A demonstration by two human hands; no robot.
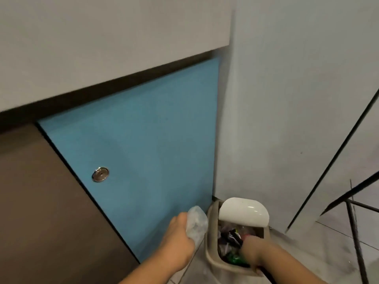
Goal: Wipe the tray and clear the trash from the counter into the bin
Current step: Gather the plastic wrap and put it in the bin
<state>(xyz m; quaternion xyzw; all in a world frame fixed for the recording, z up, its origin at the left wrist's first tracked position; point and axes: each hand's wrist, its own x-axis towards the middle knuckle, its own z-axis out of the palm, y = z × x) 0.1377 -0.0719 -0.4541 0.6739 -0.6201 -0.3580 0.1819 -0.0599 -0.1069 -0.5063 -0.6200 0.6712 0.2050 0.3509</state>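
The beige bin [211, 256] stands on the floor at about 5 o'clock in the view, in the corner where the blue cabinet door [143, 144] meets a grey wall. Its white swing lid [244, 210] is tilted open, showing mixed trash [229, 236] inside. The left hand [179, 236] grips a crumpled piece of clear plastic [196, 223] just beside the bin, at its 9 o'clock. The right hand [254, 251] sits at the bin's opening at 6 o'clock, but blur hides its fingers, so its grip cannot be told. A round metal lock [100, 174] sits on the door.
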